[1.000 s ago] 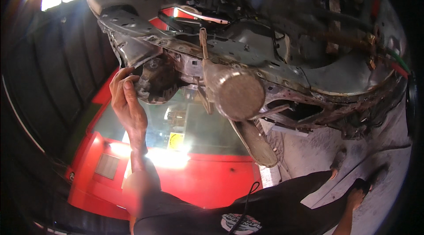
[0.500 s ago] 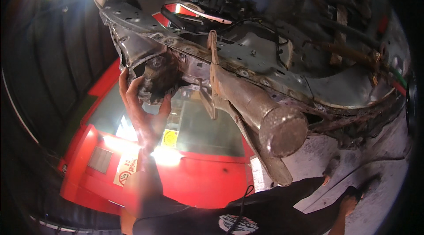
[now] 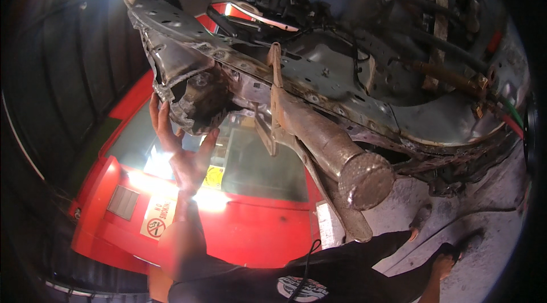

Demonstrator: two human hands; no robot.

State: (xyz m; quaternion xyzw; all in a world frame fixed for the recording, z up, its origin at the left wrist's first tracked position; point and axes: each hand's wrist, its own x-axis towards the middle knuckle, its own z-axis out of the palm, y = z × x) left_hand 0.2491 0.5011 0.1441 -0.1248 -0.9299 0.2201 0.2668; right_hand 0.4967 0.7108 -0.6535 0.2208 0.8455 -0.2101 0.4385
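Observation:
My left hand (image 3: 185,149) reaches up with spread, curved fingers gripping the lower edges of a torn, dark metal box section (image 3: 196,101) at the left end of a rusty body beam (image 3: 313,92). To the right of this hand, a grimy steel cylinder (image 3: 319,132) with a round end angles downward, beside a flat tab (image 3: 275,61) and a long plate (image 3: 350,223). My right hand (image 3: 441,266) is low at the lower right near my dark-clothed leg; its fingers are too unclear to read.
A red vehicle (image 3: 256,226) with a window and stickers is behind my left arm. The grey car body (image 3: 433,126) spans the top, with hoses and a rusty bar (image 3: 450,78). A dark ribbed wall (image 3: 57,64) stands left, a pale concrete floor (image 3: 484,217) lower right.
My left hand's thumb has come round to the box section's right side, fingers still at its left edge. The view has shifted, and more of the cylinder's length shows.

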